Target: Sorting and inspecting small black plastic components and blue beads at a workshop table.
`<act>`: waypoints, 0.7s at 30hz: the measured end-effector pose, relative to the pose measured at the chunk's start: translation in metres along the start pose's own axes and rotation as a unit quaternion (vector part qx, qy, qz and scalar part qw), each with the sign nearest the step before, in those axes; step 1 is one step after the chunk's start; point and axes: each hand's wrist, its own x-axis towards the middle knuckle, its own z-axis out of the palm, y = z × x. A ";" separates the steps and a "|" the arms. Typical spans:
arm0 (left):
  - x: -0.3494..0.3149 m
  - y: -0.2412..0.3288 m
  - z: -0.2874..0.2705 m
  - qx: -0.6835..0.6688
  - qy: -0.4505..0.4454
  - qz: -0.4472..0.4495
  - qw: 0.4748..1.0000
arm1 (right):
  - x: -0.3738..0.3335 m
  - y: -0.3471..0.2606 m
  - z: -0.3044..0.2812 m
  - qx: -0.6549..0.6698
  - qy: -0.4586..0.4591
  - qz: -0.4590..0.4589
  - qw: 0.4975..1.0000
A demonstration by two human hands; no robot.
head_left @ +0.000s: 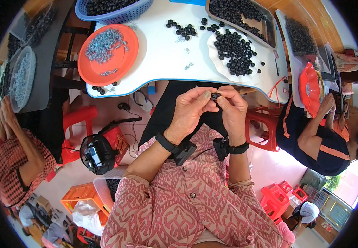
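My left hand [192, 110] and my right hand [234, 108] meet just off the table's near edge. Between their fingertips is a small black round piece [215, 96] with a hole in its middle. The right thumb and fingers pinch it, and the left thumb and forefinger close on its other side. Whether a second tiny part sits in the left fingers is too small to tell. Beyond the hands, a white wavy-rimmed plate [219, 66] bears many similar black pieces. Small greyish clear bits lie on an orange-red plate [128, 68] at the left.
On the white table [162, 53] stand a blue basket [117, 17] and a metal tray [273, 35], both with black pieces. Loose black pieces [186, 31] lie between them. People sit at both sides. Red stools [263, 124] and a black bag [98, 155] stand on the floor.
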 end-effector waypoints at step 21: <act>-0.005 0.003 0.009 0.112 0.073 0.011 0.991 | 0.000 -0.017 0.001 -0.232 -0.028 -0.078 0.969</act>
